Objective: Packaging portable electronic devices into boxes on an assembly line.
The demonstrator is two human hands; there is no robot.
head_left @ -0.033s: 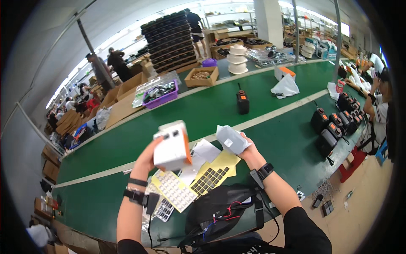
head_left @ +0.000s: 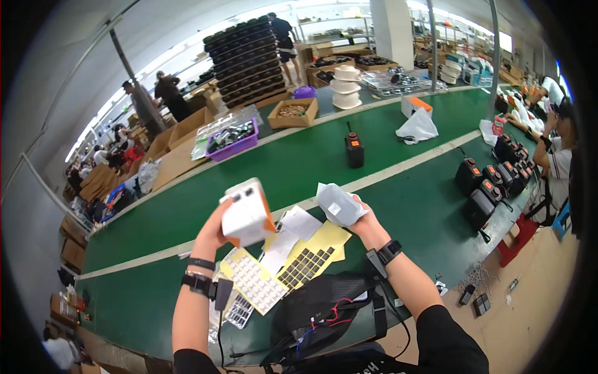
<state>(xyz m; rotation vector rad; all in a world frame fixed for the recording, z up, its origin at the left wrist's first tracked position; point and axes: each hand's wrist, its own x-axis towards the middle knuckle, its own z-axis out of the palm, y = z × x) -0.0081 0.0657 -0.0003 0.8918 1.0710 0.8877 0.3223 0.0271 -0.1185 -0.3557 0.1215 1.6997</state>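
Closest to us, a black pouch with red and blue wires [head_left: 324, 311] sits at our chest, at the near edge of the green surface [head_left: 156, 293]. Just beyond it, sheets of small stickers [head_left: 252, 280] lie spread on the surface: a pale yellow sheet of white squares, a yellow sheet of dark squares [head_left: 306, 265] and some white paper slips beside them.

Above these sheets we hold both hands raised. Our left hand [head_left: 215, 230], with a dark band and a watch on its wrist, is clasped around a white boxy device with an orange side [head_left: 248, 212], held tilted with its pale face toward us. Our right hand [head_left: 364, 218], also wearing a watch, grips a crumpled grey plastic bag [head_left: 336, 204]. The device and the bag are near each other but apart, both held in the air over the surface.

Farther out, a white stripe runs along the surface. Beyond it stands a black unit with an orange patch [head_left: 354, 149], upright and alone. To the right, a row of black devices [head_left: 486, 181] sits near another person's place. Farther still we see a purple tray [head_left: 233, 142], a cardboard box of small parts [head_left: 293, 113], a white bag next to an orange-and-white box [head_left: 417, 121], and a tall stack of black trays [head_left: 246, 59].
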